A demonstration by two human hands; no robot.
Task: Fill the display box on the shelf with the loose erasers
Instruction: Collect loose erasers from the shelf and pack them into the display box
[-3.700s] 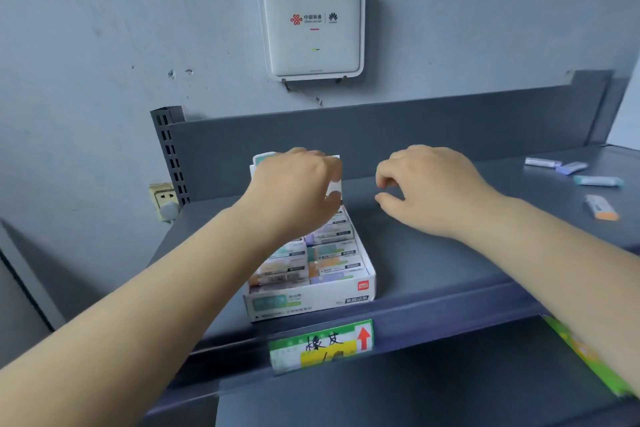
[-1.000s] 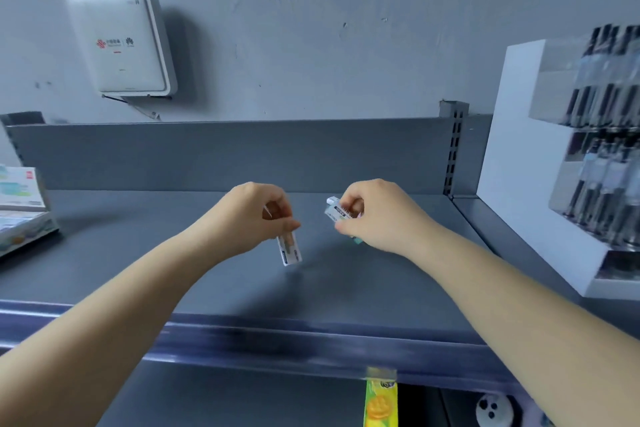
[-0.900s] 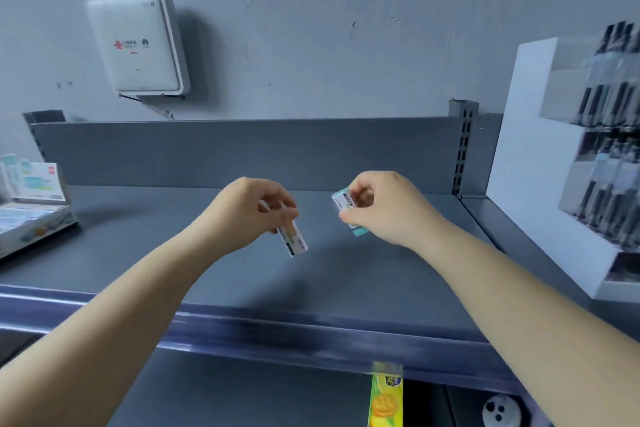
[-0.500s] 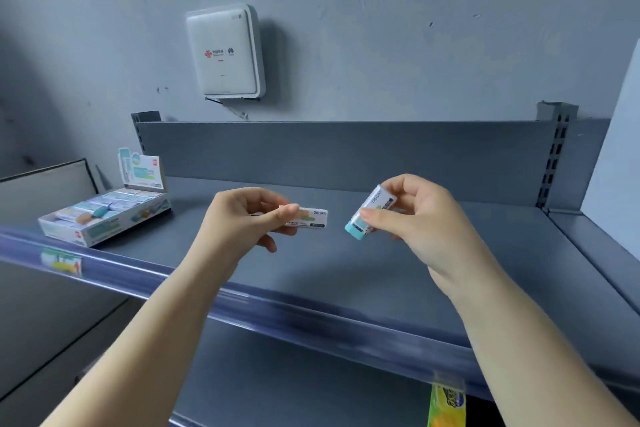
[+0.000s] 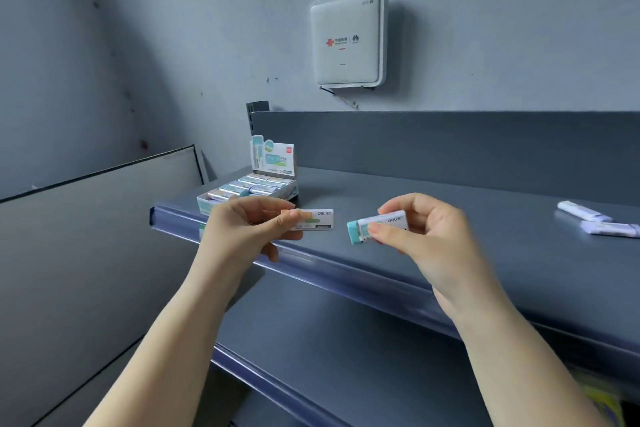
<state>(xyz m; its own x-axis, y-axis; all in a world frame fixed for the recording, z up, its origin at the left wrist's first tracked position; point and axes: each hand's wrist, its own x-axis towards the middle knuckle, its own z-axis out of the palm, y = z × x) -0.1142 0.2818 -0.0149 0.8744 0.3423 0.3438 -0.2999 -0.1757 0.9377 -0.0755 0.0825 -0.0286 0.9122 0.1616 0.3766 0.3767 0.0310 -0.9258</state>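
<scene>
Got an eraser (image 5: 317,219) pinched in my left hand (image 5: 242,230), a teal-tipped eraser (image 5: 374,225) in my right hand (image 5: 426,239), display box (image 5: 249,192) mid-frame left.

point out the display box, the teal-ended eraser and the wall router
display box (image 5: 277,191), head view, right side wall
teal-ended eraser (image 5: 355,233), head view, teal end
wall router (image 5: 346,42), head view, front face

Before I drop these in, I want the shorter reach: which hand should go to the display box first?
Probably the left hand: its eraser is nearer the display box, which sits just beyond it. The right hand is farther right.
</scene>
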